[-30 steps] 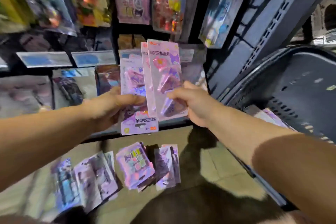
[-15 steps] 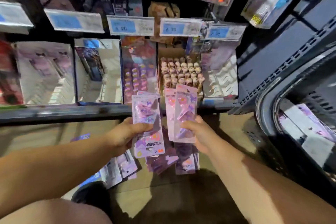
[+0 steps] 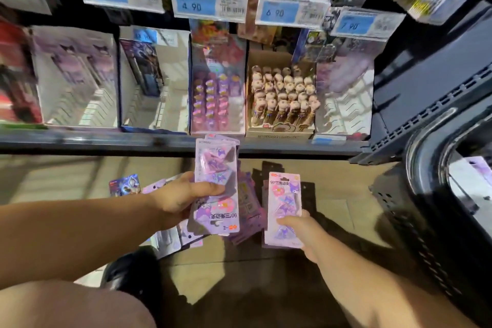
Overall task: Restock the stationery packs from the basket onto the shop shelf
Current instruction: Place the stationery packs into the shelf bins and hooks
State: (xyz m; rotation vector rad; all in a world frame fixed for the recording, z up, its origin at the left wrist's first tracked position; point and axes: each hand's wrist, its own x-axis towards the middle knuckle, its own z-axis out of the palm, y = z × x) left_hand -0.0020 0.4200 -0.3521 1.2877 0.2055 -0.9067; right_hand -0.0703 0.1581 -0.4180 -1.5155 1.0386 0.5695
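Note:
My left hand (image 3: 181,198) grips a small stack of purple stationery packs (image 3: 217,168), held upside down just below the shelf edge (image 3: 106,142). My right hand (image 3: 298,224) pinches a single pink-and-purple pack (image 3: 283,194) by its lower edge, lower and to the right of the left stack. More purple packs (image 3: 247,210) lie on the floor under both hands. The black basket (image 3: 426,194) stands at the right, with a pack (image 3: 479,168) showing inside it.
The shelf holds display boxes: a brown box of character pens (image 3: 282,98), a purple box of small items (image 3: 218,96), and white part-empty boxes (image 3: 157,80). Blue price tags (image 3: 207,4) hang above. My knee (image 3: 66,306) and a dark shoe (image 3: 133,274) are at bottom left.
The view tilted down from the hanging packs to the lower shelf. My hands came down and moved apart; the right hand now holds its pack lower, away from the left stack.

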